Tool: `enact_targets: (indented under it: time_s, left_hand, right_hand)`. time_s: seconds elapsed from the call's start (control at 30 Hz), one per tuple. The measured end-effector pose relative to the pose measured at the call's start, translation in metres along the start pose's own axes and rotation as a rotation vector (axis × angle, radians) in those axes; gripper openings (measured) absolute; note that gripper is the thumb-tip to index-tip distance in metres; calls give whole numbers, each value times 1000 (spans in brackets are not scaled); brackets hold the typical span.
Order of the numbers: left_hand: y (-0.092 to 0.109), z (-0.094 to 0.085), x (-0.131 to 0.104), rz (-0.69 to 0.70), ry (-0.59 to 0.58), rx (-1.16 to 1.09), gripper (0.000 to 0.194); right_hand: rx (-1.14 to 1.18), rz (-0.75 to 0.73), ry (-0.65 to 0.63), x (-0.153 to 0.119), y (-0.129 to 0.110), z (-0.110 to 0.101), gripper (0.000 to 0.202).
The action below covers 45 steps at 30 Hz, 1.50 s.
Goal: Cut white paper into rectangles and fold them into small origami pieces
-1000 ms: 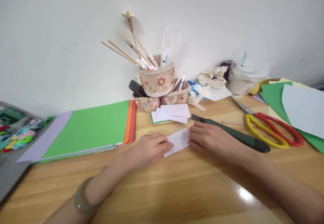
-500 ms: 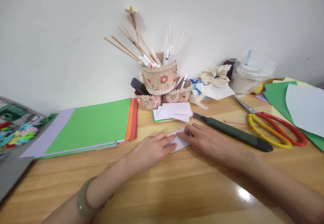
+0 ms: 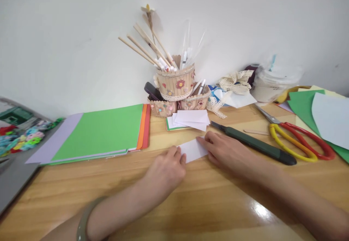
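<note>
Lettering [image 3: 273, 87] on a translucent cup [image 3: 265, 95] at the right is too small to read. Farther left, an upper wooden-slat holder [image 3: 174, 85] contains thin sticks [image 3: 152, 45] and white-capped pens [image 3: 165, 65]; under it, the left lower holder [image 3: 163, 109] has a dark object [image 3: 152, 91] and the right lower holder [image 3: 194, 103] white pens [image 3: 201, 87]. A white paper strip [image 3: 193, 151] lies on the worktop [image 3: 196, 208] between the left hand [image 3: 168, 166], curled at its left end, and the right hand [image 3: 224, 150], bent over and touching its right end. Whether either hand grips the strip, I cannot tell.
</note>
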<state>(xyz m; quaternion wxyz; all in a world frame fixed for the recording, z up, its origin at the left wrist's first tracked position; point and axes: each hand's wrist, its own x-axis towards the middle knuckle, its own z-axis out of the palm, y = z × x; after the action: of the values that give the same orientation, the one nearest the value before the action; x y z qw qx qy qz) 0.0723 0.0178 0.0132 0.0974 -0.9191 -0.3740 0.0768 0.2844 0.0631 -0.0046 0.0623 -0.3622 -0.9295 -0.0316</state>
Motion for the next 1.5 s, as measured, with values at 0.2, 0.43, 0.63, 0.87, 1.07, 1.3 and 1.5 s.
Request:
enact_targets:
  time_s: [0.2, 0.43, 0.63, 0.87, 1.07, 1.3, 1.5]
  left_hand:
    - [-8, 11, 10, 23, 129, -41, 24]
    - [-5, 3, 10, 29, 32, 60, 36]
    - [6, 3, 5, -30, 1, 112, 15]
    - [18, 9, -3, -134, -99, 162, 23]
    - [20, 5, -3, -174, -140, 179, 31]
    - [26, 9, -7, -247, -154, 165, 43]
    - [32, 4, -10, -275, -224, 230, 41]
  right_hand:
    - [-30, -29, -32, 4, -3, -6, 55]
    - [-13, 35, -79, 2, -9, -14, 47]
    - [-54, 155, -89, 0, -11, -18, 42]
    - [-94, 221, -70, -4, -11, -13, 40]
    - [-119, 203, -1, -6, -10, -12, 43]
    - [-135, 81, -32, -6, -14, -14, 37]
    - [-180, 115, 42, -7, -11, -11, 19]
